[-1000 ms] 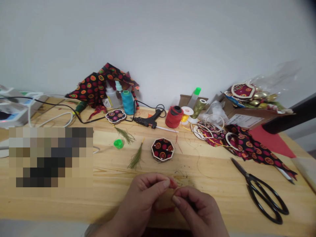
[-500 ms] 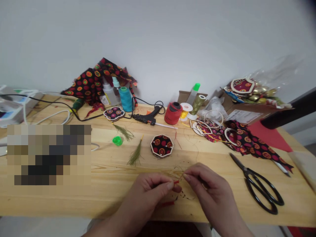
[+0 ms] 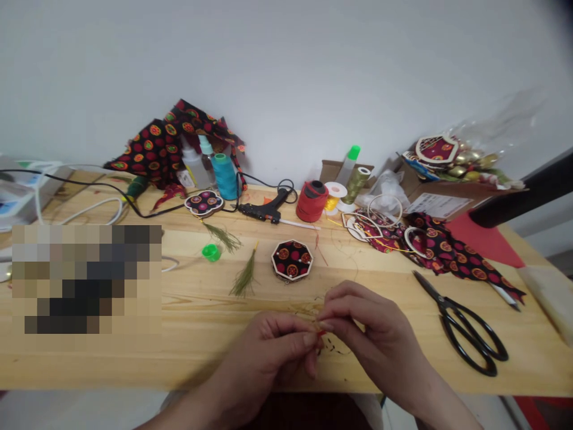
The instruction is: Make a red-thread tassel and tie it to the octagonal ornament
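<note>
Close to the table's front edge, my left hand (image 3: pixel 273 352) is closed, its thumb and forefinger pinching a small red thread bundle (image 3: pixel 321 332). Most of that bundle is hidden behind the fingers. My right hand (image 3: pixel 367 334) meets it from the right, thumb and fingertips pinched together at the red tip on what looks like a thin thread. Dark snippets (image 3: pixel 330 345) lie on the wood just beneath. Beyond the hands sits an octagonal ornament (image 3: pixel 292 260) with patterned fabric and a pale rim. Left of it lies a green tassel (image 3: pixel 244 273) with a yellow loop.
Black-handled scissors (image 3: pixel 465 328) lie to the right. A glue gun (image 3: pixel 266 210), red thread spool (image 3: pixel 312 202), blue thread cone (image 3: pixel 227 178) and green cap (image 3: pixel 210 252) stand farther back. Patterned fabric (image 3: pixel 465 248) and rings are heaped at right, before a cardboard box (image 3: pixel 441 200).
My right hand has moved left, bringing its fingertips against the left hand's at the red tip. A lower red end, visible before under my left hand, is now hidden. The view shifted slightly.
</note>
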A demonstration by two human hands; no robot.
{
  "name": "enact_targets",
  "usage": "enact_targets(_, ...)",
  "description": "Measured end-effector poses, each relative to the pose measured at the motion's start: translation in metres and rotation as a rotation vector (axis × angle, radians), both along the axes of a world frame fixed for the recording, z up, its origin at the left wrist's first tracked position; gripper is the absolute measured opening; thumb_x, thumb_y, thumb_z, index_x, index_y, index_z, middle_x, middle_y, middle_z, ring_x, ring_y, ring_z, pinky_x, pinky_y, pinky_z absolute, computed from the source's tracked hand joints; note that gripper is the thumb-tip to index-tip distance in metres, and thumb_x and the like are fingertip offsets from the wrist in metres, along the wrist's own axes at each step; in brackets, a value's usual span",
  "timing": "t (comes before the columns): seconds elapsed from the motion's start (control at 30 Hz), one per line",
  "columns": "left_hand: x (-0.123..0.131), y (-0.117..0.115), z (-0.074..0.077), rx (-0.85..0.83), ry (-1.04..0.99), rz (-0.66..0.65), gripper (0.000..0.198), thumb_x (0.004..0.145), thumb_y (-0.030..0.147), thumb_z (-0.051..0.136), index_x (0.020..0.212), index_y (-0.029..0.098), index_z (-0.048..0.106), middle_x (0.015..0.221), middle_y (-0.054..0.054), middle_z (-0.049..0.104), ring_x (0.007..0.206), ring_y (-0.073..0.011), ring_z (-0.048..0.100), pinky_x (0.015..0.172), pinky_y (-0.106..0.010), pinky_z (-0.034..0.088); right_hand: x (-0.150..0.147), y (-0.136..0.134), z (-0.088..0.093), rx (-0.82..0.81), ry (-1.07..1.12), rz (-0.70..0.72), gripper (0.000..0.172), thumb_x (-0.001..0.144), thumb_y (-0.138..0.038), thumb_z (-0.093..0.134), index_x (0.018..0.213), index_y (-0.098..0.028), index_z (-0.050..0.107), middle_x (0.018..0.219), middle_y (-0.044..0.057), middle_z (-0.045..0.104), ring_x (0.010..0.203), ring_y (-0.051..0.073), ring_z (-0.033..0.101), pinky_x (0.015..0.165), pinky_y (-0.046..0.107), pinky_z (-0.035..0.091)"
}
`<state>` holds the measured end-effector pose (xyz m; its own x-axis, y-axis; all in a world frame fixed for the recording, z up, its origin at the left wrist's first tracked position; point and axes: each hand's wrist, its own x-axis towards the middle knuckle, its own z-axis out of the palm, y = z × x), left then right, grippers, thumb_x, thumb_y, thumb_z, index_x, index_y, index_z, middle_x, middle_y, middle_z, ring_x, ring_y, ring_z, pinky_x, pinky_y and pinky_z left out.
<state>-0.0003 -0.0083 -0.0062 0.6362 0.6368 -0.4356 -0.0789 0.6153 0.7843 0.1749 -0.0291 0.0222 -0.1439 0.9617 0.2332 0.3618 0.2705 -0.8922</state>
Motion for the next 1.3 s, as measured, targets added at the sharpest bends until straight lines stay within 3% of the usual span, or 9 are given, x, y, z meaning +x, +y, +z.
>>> enact_targets(0.27,0.0,-0.004,0.003,-0.046,-0.056,-0.046,0.018,0.077,0.03,0.069,0.066,0.017,0.075,0.053,0.0,0.063,0.05,-0.0095,0.043,0.051,-0.022,0.027,-0.003,0.01,-0.009,-0.103,0.016,-0.028,0.014,0.082,-0.009,0.063,0.071,-0.017,0.067,0.067,-0.002,0.062,0.064,0.011,0.057,0.06,0.02,0.043)
enact_targets(0.43,-0.004,-0.001,-0.002,0.055,-0.027,0.105,0.03,0.082,0.033,0.066,0.058,0.015,0.069,0.05,0.003,0.051,0.052,-0.0097,0.038,0.052,-0.023,0.028,-0.005,-0.001,-0.018,-0.196,-0.09,-0.073,0.016,0.084,-0.013,0.06,0.07,-0.019,0.067,0.063,-0.004,0.062,0.06,0.011,0.055,0.057,0.02,0.041)
enact_targets(0.53,-0.001,0.003,-0.002,0.107,0.006,0.181,0.03,0.083,0.032,0.065,0.057,0.016,0.068,0.05,0.003,0.052,0.052,-0.01,0.039,0.053,-0.022,0.031,-0.005,-0.011,-0.019,-0.144,-0.128,-0.052,0.017,0.089,-0.014,0.057,0.078,-0.022,0.067,0.069,-0.004,0.064,0.064,0.01,0.057,0.06,0.019,0.043)
enact_targets(0.73,0.003,0.005,0.005,0.225,0.093,0.183,0.026,0.083,0.028,0.063,0.06,0.018,0.071,0.061,0.001,0.066,0.066,-0.0151,0.058,0.068,-0.024,0.045,-0.007,-0.021,-0.019,0.038,-0.191,-0.083,0.015,0.09,-0.013,0.054,0.085,-0.023,0.063,0.073,-0.002,0.064,0.066,0.011,0.059,0.062,0.019,0.046)
enact_targets(1.1,0.002,0.005,0.003,0.294,0.216,0.213,0.017,0.08,0.026,0.065,0.07,0.023,0.079,0.073,0.001,0.078,0.074,-0.0191,0.066,0.073,-0.026,0.049,-0.013,-0.026,-0.02,0.014,-0.164,-0.097,0.014,0.09,-0.015,0.053,0.086,-0.022,0.065,0.076,0.0,0.066,0.068,0.013,0.062,0.062,0.021,0.049)
enact_targets(1.3,0.003,0.005,0.005,0.235,0.187,0.221,0.016,0.079,0.027,0.067,0.069,0.023,0.079,0.071,0.001,0.077,0.073,-0.0182,0.065,0.07,-0.024,0.048,-0.019,-0.029,-0.028,0.002,-0.119,-0.168,0.014,0.088,-0.018,0.054,0.081,-0.023,0.065,0.07,0.0,0.065,0.062,0.013,0.059,0.06,0.021,0.048)
